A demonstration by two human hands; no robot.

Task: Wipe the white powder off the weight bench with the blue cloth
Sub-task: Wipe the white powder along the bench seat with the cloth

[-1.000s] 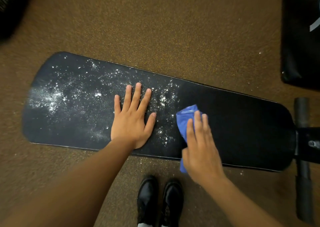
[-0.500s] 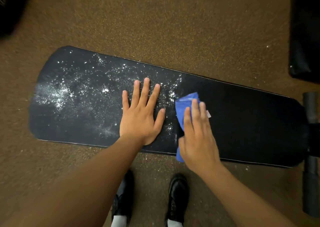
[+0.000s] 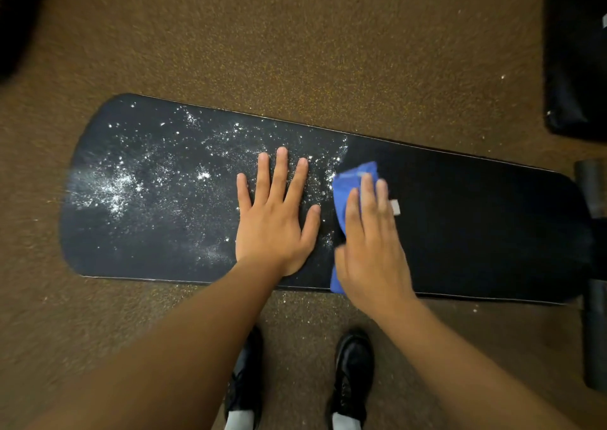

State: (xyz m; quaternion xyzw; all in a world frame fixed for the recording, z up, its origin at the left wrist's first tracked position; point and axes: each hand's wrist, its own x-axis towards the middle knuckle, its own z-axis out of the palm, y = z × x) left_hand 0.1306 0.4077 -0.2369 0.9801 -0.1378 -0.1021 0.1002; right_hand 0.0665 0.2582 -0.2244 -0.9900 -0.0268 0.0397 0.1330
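Observation:
The black weight bench pad point(image 3: 476, 232) lies across the view on a brown floor. White powder point(image 3: 108, 189) speckles its left half as far as my hands; the right half looks dark and clean. My left hand point(image 3: 276, 222) rests flat on the pad, fingers spread, in the powdered part. Just to its right, my right hand point(image 3: 371, 242) presses a folded blue cloth point(image 3: 345, 193) onto the pad. The cloth sticks out beyond my fingertips and at the pad's near edge. A small white tag point(image 3: 395, 207) shows beside my fingers.
Brown speckled floor point(image 3: 295, 51) surrounds the bench, with stray powder near the pad's front edge. The bench's black frame and foam roller point(image 3: 594, 337) are at the right. A black padded object point(image 3: 574, 51) lies top right. My black shoes point(image 3: 351, 367) stand below the pad.
My right hand has slid the cloth leftward, closer to my left hand, clearing a little more powder. The view has shifted, so the bench appears further right. My feet have moved apart.

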